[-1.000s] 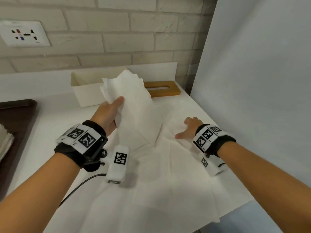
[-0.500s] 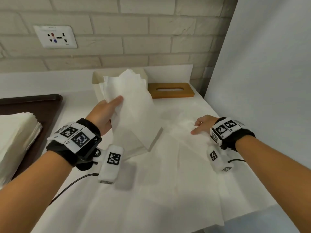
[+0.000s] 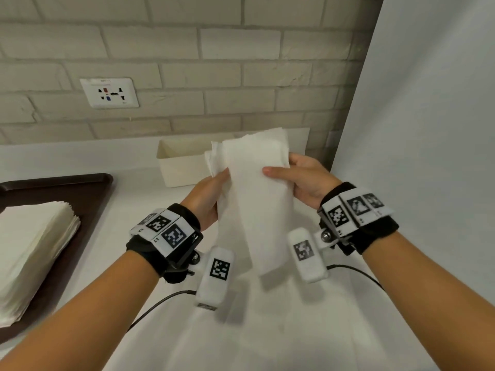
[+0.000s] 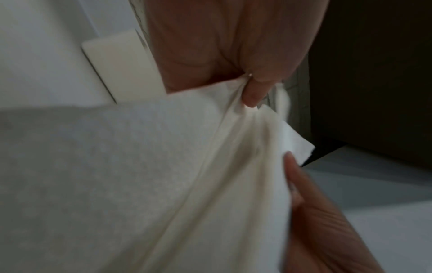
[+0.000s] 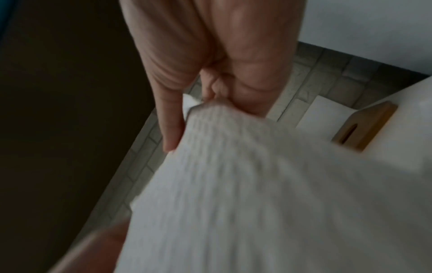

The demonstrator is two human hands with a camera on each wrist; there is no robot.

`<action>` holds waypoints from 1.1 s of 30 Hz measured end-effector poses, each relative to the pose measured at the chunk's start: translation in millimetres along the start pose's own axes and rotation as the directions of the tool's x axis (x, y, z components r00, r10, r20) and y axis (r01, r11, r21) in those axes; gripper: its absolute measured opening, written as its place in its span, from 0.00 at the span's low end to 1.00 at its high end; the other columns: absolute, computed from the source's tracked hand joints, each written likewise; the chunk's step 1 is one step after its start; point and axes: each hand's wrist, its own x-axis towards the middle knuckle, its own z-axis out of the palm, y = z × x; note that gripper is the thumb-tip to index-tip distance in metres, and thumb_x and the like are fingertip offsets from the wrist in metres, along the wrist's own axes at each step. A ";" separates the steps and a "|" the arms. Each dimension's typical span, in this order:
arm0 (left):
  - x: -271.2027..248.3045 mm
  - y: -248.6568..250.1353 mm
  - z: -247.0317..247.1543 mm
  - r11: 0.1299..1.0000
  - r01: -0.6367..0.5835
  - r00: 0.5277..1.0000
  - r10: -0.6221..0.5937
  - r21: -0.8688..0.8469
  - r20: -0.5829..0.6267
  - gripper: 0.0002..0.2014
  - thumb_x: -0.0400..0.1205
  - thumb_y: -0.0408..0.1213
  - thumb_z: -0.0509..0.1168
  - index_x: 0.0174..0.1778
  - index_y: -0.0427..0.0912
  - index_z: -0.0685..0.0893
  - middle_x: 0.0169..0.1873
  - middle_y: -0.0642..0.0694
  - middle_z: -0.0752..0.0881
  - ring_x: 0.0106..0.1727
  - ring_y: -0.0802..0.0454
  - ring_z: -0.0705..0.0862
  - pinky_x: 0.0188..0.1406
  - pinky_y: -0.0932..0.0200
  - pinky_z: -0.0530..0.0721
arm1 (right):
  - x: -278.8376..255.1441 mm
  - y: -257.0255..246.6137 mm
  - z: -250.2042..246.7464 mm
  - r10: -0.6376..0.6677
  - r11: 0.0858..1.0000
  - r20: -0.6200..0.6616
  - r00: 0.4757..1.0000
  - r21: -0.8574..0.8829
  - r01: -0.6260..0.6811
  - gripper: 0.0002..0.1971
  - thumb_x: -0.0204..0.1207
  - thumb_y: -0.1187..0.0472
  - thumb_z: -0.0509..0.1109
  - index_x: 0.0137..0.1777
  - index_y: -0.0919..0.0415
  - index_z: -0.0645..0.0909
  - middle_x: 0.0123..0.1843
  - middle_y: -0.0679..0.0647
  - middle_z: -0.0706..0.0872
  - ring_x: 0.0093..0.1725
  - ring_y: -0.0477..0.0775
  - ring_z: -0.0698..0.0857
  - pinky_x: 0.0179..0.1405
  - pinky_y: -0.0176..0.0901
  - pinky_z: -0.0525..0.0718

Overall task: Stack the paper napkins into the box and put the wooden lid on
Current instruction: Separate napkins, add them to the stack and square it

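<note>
The open cream box (image 3: pixel 187 167) stands just beyond both grips, its long axis crosswise while the held napkin bundle (image 3: pixel 257 199) hangs lengthwise toward the person, so I judge a turn is needed. Left hand (image 3: pixel 206 199) and right hand (image 3: pixel 302 178) each pinch the soft, limp, layered paper; the slotted wooden lid (image 5: pixel 364 127) lies beyond the right grip.

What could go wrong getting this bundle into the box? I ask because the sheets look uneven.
The napkin bundle is fanned at its top corners, so stray edges may catch the box rim and crumple. The left hand and right hand grip only its upper part; the loose lower end could fold under. Sheets left proud might stop the wooden lid seating.
</note>
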 end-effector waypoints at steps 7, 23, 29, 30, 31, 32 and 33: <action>-3.3 -2.3 2.0 0.999 -0.037 0.997 0.035 0.026 0.074 0.12 0.85 0.45 0.56 0.56 0.47 0.83 0.55 0.46 0.88 0.56 0.50 0.87 0.55 0.53 0.86 | 3.9 15.7 16.9 -0.060 0.989 -0.107 0.992 -0.140 0.045 0.11 0.69 0.67 0.75 0.51 0.60 0.82 0.57 0.58 0.86 0.52 0.54 0.86 0.56 0.47 0.85; -9.3 9.0 -9.8 0.756 -0.086 0.993 0.114 0.649 -0.002 0.05 0.80 0.35 0.66 0.51 0.42 0.81 0.45 0.43 0.85 0.50 0.43 0.83 0.49 0.55 0.81 | 8.7 -10.4 21.3 -0.352 0.511 0.174 0.920 -0.788 0.344 0.43 0.63 0.57 0.81 0.76 0.50 0.63 0.72 0.52 0.68 0.70 0.52 0.66 0.73 0.49 0.66; -20.0 20.7 -4.2 0.381 -0.105 0.986 0.162 0.919 0.045 0.18 0.76 0.46 0.70 0.60 0.43 0.83 0.48 0.45 0.83 0.48 0.49 0.79 0.35 0.63 0.72 | 1.7 -26.6 23.8 -0.147 0.447 0.313 0.938 -0.825 0.346 0.09 0.66 0.60 0.78 0.37 0.50 0.79 0.39 0.46 0.82 0.43 0.47 0.80 0.46 0.39 0.74; -23.1 19.5 -11.3 0.398 -0.079 0.991 0.132 0.914 0.028 0.17 0.74 0.47 0.72 0.58 0.47 0.83 0.47 0.47 0.83 0.47 0.50 0.80 0.36 0.65 0.74 | 0.0 -26.2 18.3 -0.157 0.473 0.272 0.949 -0.823 0.314 0.08 0.67 0.59 0.78 0.43 0.51 0.81 0.43 0.47 0.83 0.47 0.49 0.82 0.51 0.42 0.76; -26.7 17.3 -20.2 0.414 -0.052 0.995 0.098 0.909 0.012 0.16 0.73 0.48 0.73 0.54 0.50 0.83 0.46 0.48 0.84 0.46 0.51 0.81 0.39 0.65 0.75 | -2.9 -25.0 11.4 -0.171 0.499 0.220 0.960 -0.821 0.278 0.11 0.67 0.56 0.77 0.49 0.52 0.82 0.47 0.49 0.84 0.52 0.52 0.82 0.57 0.46 0.78; -30.7 13.7 -30.4 0.440 -0.021 0.998 0.066 0.898 -0.008 0.13 0.72 0.48 0.74 0.50 0.53 0.83 0.44 0.50 0.85 0.45 0.52 0.82 0.40 0.65 0.76 | -6.5 -21.9 4.0 -0.176 0.537 0.166 0.970 -0.810 0.236 0.15 0.68 0.55 0.77 0.53 0.53 0.82 0.51 0.50 0.84 0.55 0.53 0.82 0.61 0.49 0.78; -35.1 9.0 -40.4 0.487 0.008 0.998 0.043 0.874 -0.034 0.12 0.71 0.48 0.75 0.46 0.54 0.82 0.43 0.51 0.86 0.43 0.54 0.83 0.39 0.67 0.76 | -11.8 -17.9 -3.5 -0.178 0.598 0.123 0.976 -0.775 0.207 0.16 0.68 0.56 0.76 0.56 0.55 0.82 0.53 0.51 0.84 0.56 0.53 0.82 0.62 0.48 0.78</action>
